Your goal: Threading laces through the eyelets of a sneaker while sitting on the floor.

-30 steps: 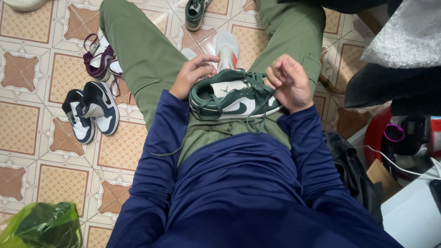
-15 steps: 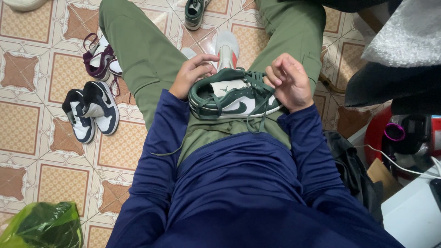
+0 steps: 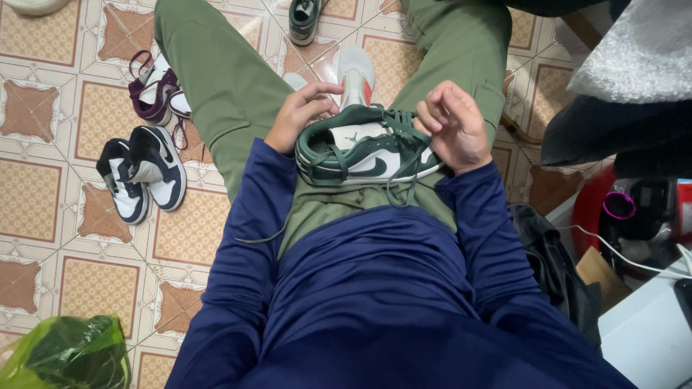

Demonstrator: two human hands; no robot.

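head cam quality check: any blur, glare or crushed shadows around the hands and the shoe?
Head view: even, soft indoor light, no glare on the floor tiles. Left hand, right hand and the green-and-white sneaker are fairly sharp, laces readable. The navy sweatshirt is dark, its folds faint. The dark cloth at upper right loses nearly all detail.

Very little differs from a second ago. The right hand (image 3: 455, 128) sits slightly higher at the laces of the green-and-white leather low-top sneaker (image 3: 366, 149), and the whole view sits a touch higher.
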